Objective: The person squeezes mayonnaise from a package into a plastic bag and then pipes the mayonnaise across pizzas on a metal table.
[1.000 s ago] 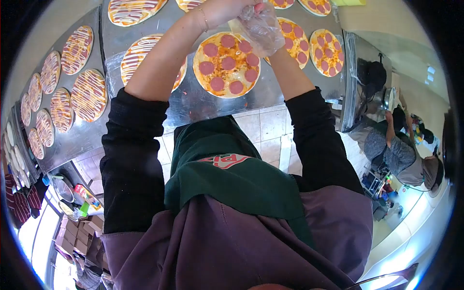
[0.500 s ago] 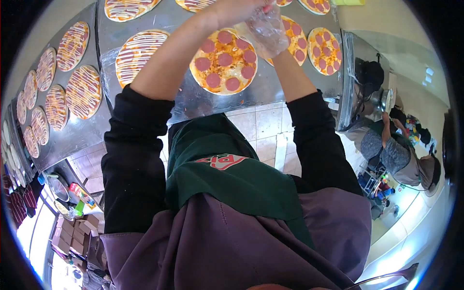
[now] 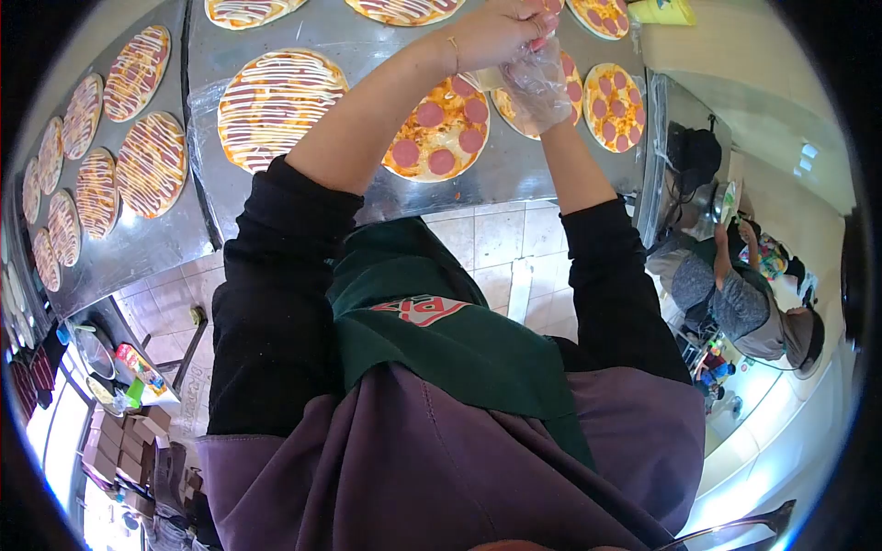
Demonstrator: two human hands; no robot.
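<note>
My bare left hand (image 3: 503, 37), with a thin bracelet at the wrist, reaches across to my right hand (image 3: 535, 87) near the top of the view. A clear plastic glove (image 3: 542, 101) covers my right hand, and the left fingers are closed on it near its fingertips. The right fingers are partly hidden behind the left hand and blurred by the plastic. Beneath my forearms lies a pizza with round sausage slices (image 3: 436, 138), partly covered by the left arm. Beside it on the left is a pizza striped with white sauce (image 3: 280, 106).
The metal table (image 3: 386, 204) holds several more pizzas, including a small sausage one (image 3: 614, 106) at right. Striped pizzas (image 3: 152, 165) fill another metal table on the left. A yellow item (image 3: 663, 11) sits at top right. Another person (image 3: 749, 303) stands at right. Cardboard boxes (image 3: 119, 445) are at lower left.
Both hands stay together and have moved slightly right in the view. The left forearm now covers more of the sausage pizza and less of the striped one.
</note>
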